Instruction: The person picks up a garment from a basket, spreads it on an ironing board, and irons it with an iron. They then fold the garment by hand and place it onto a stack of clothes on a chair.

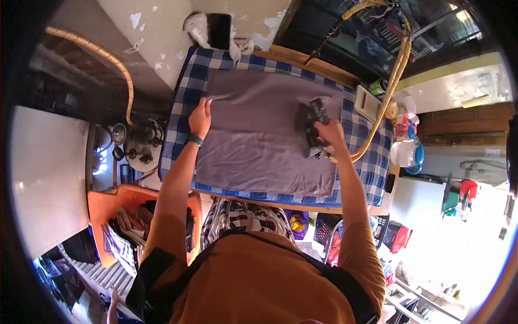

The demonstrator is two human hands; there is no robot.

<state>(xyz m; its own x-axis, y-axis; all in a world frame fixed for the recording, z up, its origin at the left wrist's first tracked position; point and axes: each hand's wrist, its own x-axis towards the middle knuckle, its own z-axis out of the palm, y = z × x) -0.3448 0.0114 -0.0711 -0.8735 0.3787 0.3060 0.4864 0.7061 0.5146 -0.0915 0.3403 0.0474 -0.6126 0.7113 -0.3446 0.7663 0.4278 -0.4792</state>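
A grey-purple cloth (248, 156) lies spread over a blue and white checked cover (181, 116) on the table, with light creases across it. My left hand (200, 117) is at the cloth's left edge, its fingers closed on the fabric, and small folds run from my thumb. My right hand (330, 133) is wrapped round the handle of a dark clothes iron (310, 129), which is on the right part of the cloth. A yellow-wrapped cord (396, 81) runs down from above to the back of the iron.
An orange plastic chair (100, 208) piled with clothes stands at the left, near a gas stove (143, 148). Plastic containers (407, 154) line the right side. A black flat object (219, 31) stands against the wall. Another person's hand (113, 297) shows at lower left.
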